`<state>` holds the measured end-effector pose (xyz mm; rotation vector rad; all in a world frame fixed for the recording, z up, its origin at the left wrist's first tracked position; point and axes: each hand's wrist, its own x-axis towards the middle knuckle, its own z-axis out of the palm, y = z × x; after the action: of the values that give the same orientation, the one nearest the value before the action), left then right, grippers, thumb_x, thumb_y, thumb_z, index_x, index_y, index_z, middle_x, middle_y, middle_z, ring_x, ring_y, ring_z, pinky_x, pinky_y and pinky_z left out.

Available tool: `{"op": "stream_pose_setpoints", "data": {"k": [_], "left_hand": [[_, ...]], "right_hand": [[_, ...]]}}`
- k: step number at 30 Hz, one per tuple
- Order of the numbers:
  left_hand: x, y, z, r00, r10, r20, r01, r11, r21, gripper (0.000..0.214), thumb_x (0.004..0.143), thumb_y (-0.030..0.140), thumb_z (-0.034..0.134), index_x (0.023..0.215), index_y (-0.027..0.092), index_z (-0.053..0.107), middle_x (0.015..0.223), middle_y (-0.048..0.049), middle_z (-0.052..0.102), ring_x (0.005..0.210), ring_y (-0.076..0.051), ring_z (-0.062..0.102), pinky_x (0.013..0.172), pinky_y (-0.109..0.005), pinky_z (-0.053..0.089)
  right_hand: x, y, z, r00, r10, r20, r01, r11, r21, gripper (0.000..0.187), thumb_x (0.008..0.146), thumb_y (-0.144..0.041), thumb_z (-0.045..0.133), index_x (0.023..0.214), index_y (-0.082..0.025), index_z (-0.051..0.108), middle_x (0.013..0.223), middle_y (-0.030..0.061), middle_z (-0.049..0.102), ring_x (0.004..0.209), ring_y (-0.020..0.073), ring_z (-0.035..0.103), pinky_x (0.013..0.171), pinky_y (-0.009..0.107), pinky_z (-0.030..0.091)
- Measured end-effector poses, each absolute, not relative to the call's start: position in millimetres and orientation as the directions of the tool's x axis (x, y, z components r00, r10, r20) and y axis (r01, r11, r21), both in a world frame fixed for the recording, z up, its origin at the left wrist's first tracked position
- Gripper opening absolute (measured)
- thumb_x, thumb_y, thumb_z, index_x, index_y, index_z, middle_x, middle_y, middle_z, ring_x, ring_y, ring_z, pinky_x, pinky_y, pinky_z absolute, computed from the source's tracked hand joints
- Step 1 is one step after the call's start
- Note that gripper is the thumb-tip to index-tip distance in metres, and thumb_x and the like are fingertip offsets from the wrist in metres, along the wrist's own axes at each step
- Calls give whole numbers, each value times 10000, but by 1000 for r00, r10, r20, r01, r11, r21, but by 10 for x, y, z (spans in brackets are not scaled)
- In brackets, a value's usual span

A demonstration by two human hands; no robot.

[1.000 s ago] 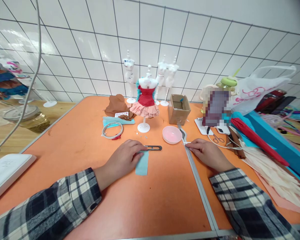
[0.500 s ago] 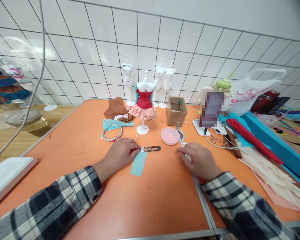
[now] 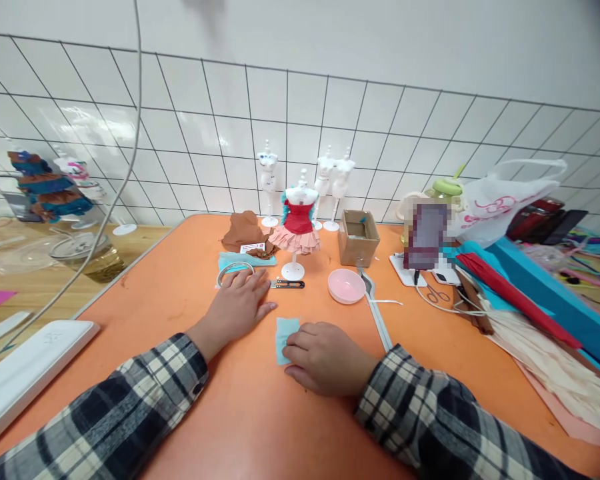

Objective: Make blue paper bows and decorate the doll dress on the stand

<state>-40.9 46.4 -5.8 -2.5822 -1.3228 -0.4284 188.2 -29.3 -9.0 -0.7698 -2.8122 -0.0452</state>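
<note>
An orange tabletop (image 3: 250, 413) backs onto a white tiled wall (image 3: 220, 113). A pink bowl (image 3: 347, 287) sits near a cardboard box (image 3: 359, 252) with a blue scrap (image 3: 363, 219) at its mouth. Orange surface stretches from the left grip (image 3: 237, 303), fingers apart over a tape ring (image 3: 236, 264), to the metal-trimmed left edge (image 3: 130, 267). The right grip (image 3: 325, 359) curls onto a light-blue cloth (image 3: 283, 330) midway across; I cannot tell if it pinches.

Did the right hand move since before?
Yes, the right hand moved left and closer, from right of the pink bowl to its near side.
</note>
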Motion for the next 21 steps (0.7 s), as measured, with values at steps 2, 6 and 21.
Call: {"op": "stream_pose_setpoints", "data": {"k": [2, 6, 21], "left_hand": [[-431, 495, -77, 523, 769, 368, 840, -538, -70, 428, 899, 491, 505, 1207, 220, 627, 1381, -145, 530, 1210, -370, 451, 1011, -555, 290], [-380, 447, 9, 515, 745, 423, 818, -574, 15, 355, 917, 411, 497, 1193, 221, 614, 1234, -124, 628, 1131, -331, 507, 956, -509, 342], [-177, 98, 48, 822, 543, 174, 439, -797, 415, 117, 855, 228, 606, 934, 230, 692, 982, -37, 685, 909, -175, 610, 828, -297, 469]], "right_hand": [[1934, -274, -76, -825, 517, 228, 520, 853, -50, 251, 943, -388, 482, 1011, -201, 636, 955, 66, 658, 875, 199, 536, 764, 334, 414], [1971, -247, -44, -801, 526, 285, 535, 843, -53, 211, 926, -332, 521, 1067, -219, 630, 1206, 63, 607, 995, 215, 512, 823, 344, 419], [2038, -207, -93, -751, 578, 320, 566, 813, -138, 164, 900, -193, 485, 969, -173, 633, 939, 66, 660, 852, 193, 511, 755, 315, 413]]}}
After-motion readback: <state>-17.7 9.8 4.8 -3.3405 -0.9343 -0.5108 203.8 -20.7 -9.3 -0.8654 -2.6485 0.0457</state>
